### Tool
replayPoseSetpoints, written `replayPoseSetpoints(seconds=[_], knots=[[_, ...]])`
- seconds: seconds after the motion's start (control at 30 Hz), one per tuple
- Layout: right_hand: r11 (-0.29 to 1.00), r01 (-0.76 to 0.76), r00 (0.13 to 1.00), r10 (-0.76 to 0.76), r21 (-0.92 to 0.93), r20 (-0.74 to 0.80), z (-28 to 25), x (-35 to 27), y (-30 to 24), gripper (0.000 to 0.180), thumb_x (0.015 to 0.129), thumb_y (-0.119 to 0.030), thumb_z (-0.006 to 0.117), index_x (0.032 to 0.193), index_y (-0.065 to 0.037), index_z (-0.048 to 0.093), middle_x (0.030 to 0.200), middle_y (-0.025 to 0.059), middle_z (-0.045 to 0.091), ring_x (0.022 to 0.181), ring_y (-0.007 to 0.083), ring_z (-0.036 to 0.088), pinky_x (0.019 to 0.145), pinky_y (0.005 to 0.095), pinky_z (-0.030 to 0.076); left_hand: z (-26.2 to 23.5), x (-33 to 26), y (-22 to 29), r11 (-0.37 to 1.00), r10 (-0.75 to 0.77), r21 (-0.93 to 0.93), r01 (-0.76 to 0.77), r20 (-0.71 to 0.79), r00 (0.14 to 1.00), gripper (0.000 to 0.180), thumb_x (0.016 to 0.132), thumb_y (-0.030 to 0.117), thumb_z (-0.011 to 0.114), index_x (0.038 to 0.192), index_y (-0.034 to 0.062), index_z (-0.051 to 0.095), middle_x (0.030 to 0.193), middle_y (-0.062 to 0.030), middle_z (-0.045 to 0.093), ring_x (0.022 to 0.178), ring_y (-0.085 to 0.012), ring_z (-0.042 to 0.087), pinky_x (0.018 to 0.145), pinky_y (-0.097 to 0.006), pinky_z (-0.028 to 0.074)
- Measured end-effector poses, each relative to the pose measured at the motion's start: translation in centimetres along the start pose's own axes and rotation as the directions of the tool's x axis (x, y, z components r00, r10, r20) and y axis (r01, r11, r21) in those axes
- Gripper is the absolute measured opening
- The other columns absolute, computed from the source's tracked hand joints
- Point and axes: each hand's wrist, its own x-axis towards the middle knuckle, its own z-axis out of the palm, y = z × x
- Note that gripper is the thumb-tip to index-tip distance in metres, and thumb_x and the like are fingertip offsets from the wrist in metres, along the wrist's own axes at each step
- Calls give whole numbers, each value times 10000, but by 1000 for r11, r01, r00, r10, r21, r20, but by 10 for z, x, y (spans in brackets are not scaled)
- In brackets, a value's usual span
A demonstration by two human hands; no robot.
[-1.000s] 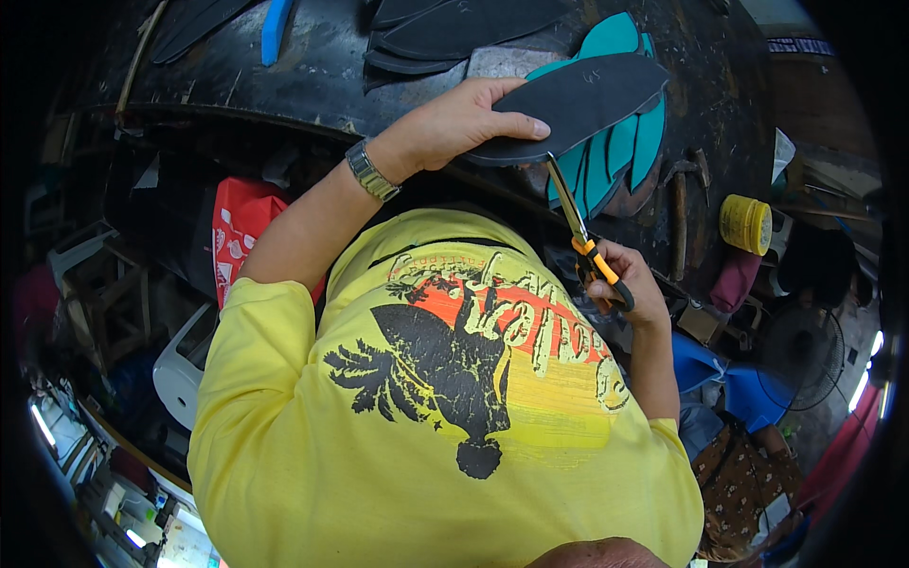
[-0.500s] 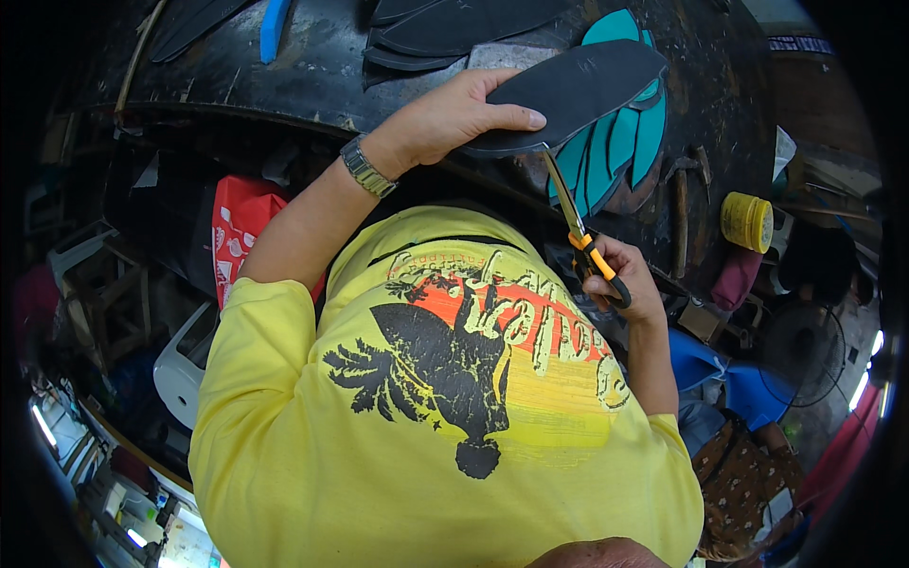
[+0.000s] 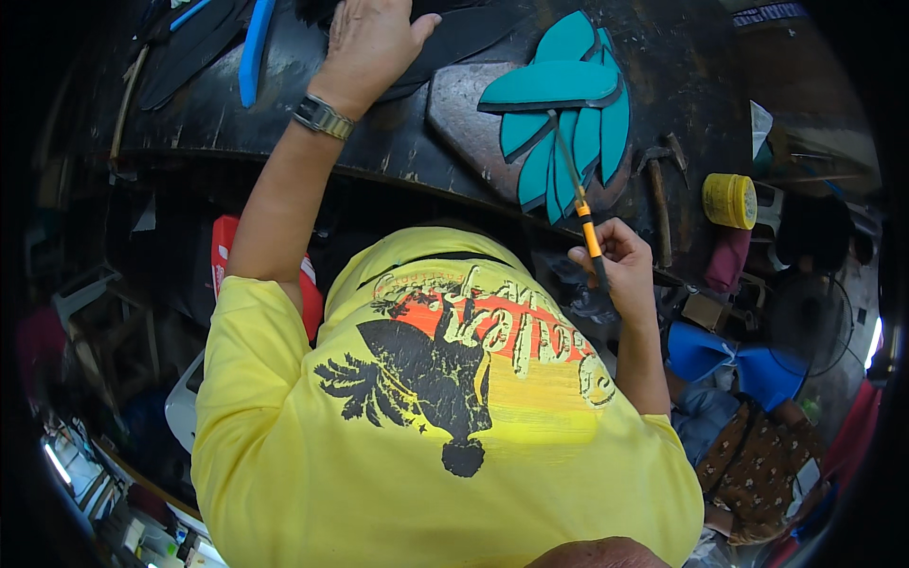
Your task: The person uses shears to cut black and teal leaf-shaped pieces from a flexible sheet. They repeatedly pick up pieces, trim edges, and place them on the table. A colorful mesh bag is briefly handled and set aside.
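Note:
My left hand [image 3: 374,47] reaches over dark sole-shaped pieces [image 3: 454,43] at the far side of the table. Its thumb stretches outward and I see nothing held; the upper frame edge cuts off the other fingers. Scissors [image 3: 585,213] with orange and black handles are in my right hand [image 3: 620,265], near the table's front edge. Their blades point away from me, over a fanned pile of teal sole-shaped pieces with black undersides. One teal piece [image 3: 549,85] lies crosswise on top. Under the pile is a worn greyish slab [image 3: 464,114].
A hammer [image 3: 660,204] lies right of the pile, and a yellow tub [image 3: 729,201] stands beyond it. Blue strips [image 3: 254,57] and a thin stick [image 3: 130,104] lie at the left. The dark table [image 3: 379,156] ends just ahead of my torso.
The black sole-shaped piece has left my left hand, which has moved up and left to the dark pieces. A teal piece now shows across the pile. The scissors stay in my right hand.

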Motion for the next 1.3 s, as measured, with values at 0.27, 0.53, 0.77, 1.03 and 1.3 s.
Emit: replayPoseSetpoints(seconds=[0.27,0.53,0.77,1.03,1.3], knots=[[773,-234,972,184,590,145,-8,1,15,288,875,-260,704,896,-5,572,664,92,579,443,136,518,418,222,415,74,-20,59,970,155,-230,-77,344,926,563,830,332,730,1306,81,564,1237,-167,582,1132,-316,582,948,-419,477],[536,-348,937,197,769,287,-5,2,43,336,950,-298,624,934,35,583,695,129,578,463,140,517,416,193,437,107,-7,59,940,86,-337,51,379,921,494,763,314,797,1169,71,654,1097,-141,648,1023,-328,632,898,-416,494],[681,-333,943,241,652,231,-7,1,32,347,888,-333,700,936,-12,581,693,114,583,494,154,532,449,238,439,74,-11,43,471,182,-879,77,182,966,192,785,77,704,964,138,731,1036,-11,655,959,-207,609,903,-365,488],[884,-339,867,160,323,472,2,-5,12,628,688,-453,812,1041,7,570,745,84,609,565,137,576,519,228,473,62,-35,17,423,257,-898,123,249,934,135,745,13,691,723,143,715,1310,-66,509,1127,-191,531,958,-352,485],[891,-307,865,114,336,489,3,2,9,534,727,-327,814,1062,11,573,630,39,564,426,89,499,418,190,420,65,-50,28,605,-24,-787,122,134,991,270,863,186,709,1128,154,667,1364,-88,442,1125,-176,577,924,-335,518]])
